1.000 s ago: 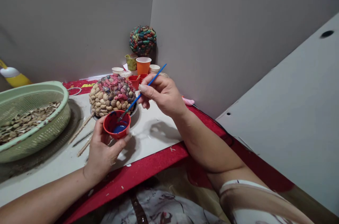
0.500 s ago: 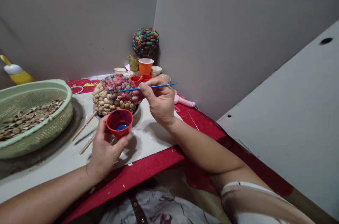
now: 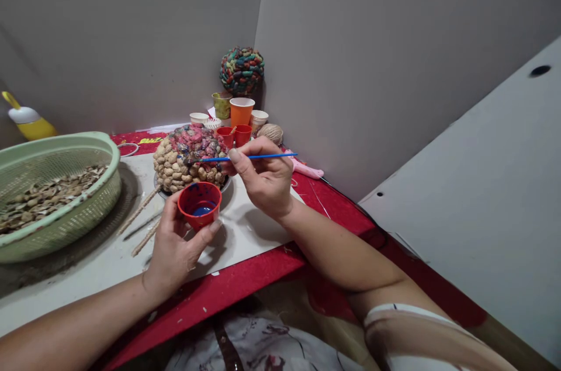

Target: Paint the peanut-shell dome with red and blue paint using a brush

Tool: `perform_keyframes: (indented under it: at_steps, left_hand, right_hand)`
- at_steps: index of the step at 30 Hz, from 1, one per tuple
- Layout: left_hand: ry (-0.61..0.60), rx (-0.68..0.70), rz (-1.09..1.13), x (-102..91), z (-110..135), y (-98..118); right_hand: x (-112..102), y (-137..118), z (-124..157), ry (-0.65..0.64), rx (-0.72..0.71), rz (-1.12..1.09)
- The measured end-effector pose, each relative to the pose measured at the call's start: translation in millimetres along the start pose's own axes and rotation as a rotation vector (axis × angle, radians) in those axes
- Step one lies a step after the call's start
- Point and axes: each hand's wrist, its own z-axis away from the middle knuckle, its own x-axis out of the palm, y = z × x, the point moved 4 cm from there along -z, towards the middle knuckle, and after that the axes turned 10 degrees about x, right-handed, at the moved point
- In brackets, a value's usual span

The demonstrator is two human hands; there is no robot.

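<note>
My left hand is closed around a small red cup with blue paint at its bottom and smeared inside. In my right hand a thin blue paintbrush is pinched, its bristle end pointing left at a ball covered in peanut shells. The ball's upper part is painted pink and dark blue; its left and lower shells are bare tan. It rests in a dark round dish, mostly hidden below it. Whether the bristles touch the shells I cannot tell.
A green basket of shells stands at left, beside twine-wrapped sticks. Behind the ball are an orange cup, red cups, a twine ball and a multicoloured peanut-shell ball. Grey panels enclose the table.
My right hand has lowered slightly, and the brush has shifted down and right, lying nearer to level. My left hand and the red cup have hardly moved.
</note>
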Motion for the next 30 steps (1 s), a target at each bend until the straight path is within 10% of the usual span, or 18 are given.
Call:
perform_keyframes:
  at_steps: [30]
  left_hand:
    - [-0.026, 0.001, -0.001, 1.5, -0.6, 1.2]
  right_hand:
    - [1.0, -18.9, 1.6, -0.194, -0.463, 0.299]
